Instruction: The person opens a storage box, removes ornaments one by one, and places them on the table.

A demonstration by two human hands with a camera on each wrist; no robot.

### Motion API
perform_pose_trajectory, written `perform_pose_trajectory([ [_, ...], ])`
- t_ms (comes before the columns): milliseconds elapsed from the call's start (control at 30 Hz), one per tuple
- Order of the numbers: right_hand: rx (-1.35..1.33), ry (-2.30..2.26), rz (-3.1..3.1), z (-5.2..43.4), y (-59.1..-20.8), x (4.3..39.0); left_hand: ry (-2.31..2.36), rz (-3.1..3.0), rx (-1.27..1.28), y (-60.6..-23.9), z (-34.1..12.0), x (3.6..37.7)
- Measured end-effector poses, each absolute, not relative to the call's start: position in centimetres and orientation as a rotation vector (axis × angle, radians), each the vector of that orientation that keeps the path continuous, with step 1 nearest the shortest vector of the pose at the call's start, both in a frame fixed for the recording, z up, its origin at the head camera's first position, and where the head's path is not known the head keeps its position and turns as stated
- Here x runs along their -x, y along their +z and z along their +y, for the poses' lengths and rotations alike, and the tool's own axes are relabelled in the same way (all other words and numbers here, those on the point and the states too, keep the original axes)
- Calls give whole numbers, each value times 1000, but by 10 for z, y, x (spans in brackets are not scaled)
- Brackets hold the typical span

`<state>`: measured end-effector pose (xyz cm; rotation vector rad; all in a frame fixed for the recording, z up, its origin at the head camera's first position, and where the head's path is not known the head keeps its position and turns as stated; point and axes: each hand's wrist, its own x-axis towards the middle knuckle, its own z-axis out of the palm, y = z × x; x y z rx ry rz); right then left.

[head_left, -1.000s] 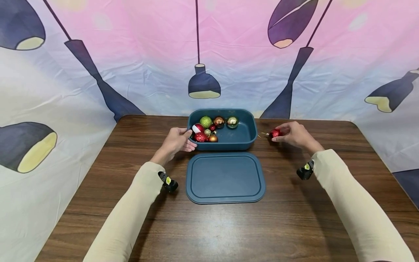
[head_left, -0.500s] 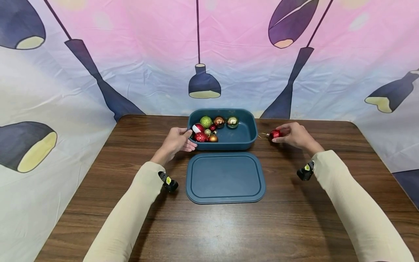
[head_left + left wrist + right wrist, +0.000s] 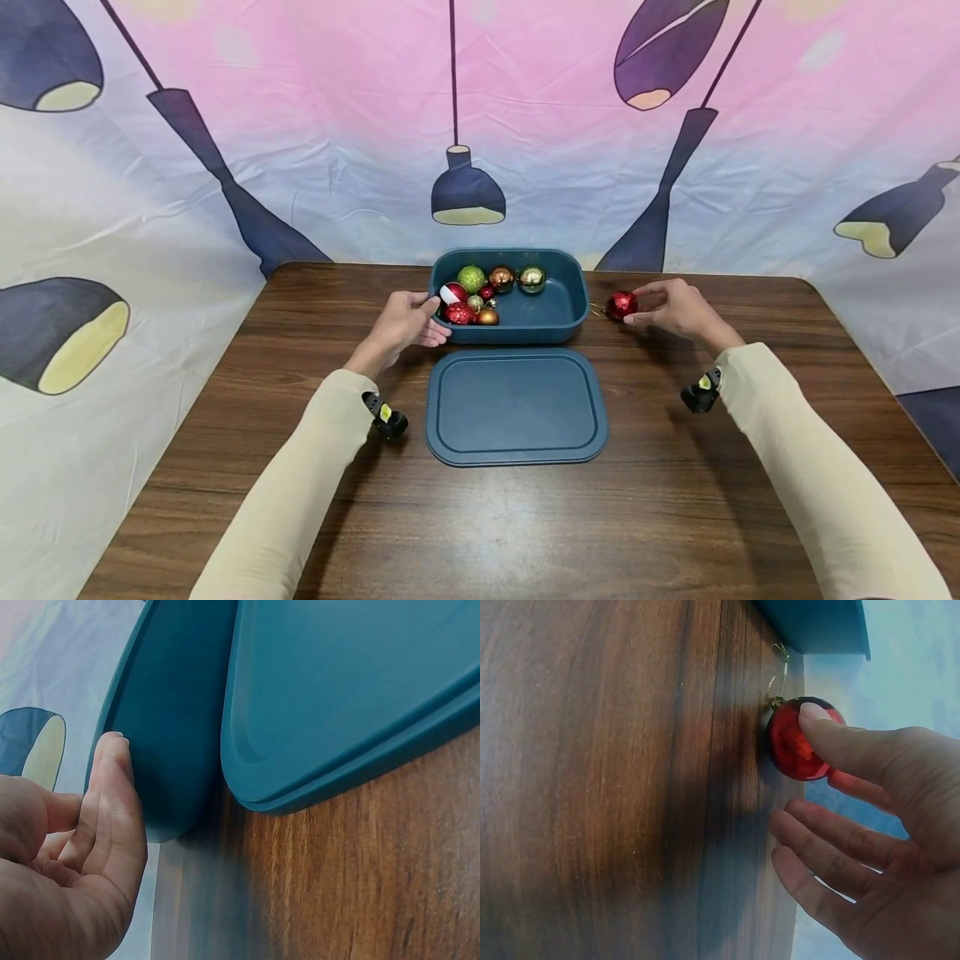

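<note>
A teal box (image 3: 558,321) stands at the table's far middle with several coloured baubles (image 3: 480,296) in its left half. My left hand (image 3: 405,323) cups its front-left corner, thumb at the rim, fingers against the wall (image 3: 176,727). Right of the box, my right hand (image 3: 675,307) pinches a red glitter bauble (image 3: 621,305) between thumb and forefinger. In the right wrist view the thumb lies across the bauble (image 3: 799,742), and its gold loop (image 3: 780,671) points at the box corner (image 3: 817,626). Whether the bauble touches the table cannot be told.
The box's teal lid (image 3: 516,407) lies flat in front of it, its edge close to the box (image 3: 352,697). The brown wooden table (image 3: 525,517) ends near a printed cloth backdrop (image 3: 337,167) that hangs behind and at both sides.
My right hand has shifted the red bauble slightly left and up, toward the box. The left hand and the box have stayed still.
</note>
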<state>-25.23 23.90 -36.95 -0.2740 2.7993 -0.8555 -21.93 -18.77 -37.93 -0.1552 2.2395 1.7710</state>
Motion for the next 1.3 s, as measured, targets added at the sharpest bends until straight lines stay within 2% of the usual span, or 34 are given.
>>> perform_pose_trajectory([
  [333, 309, -844, 2822, 239, -367, 254, 1778, 2220, 172, -380, -188, 220],
  [667, 350, -857, 2790, 235, -347, 260, 1792, 2208, 158, -379, -187, 220],
  [1300, 645, -878, 2838, 172, -325, 268, 1788, 2227, 175, -381, -187, 220],
])
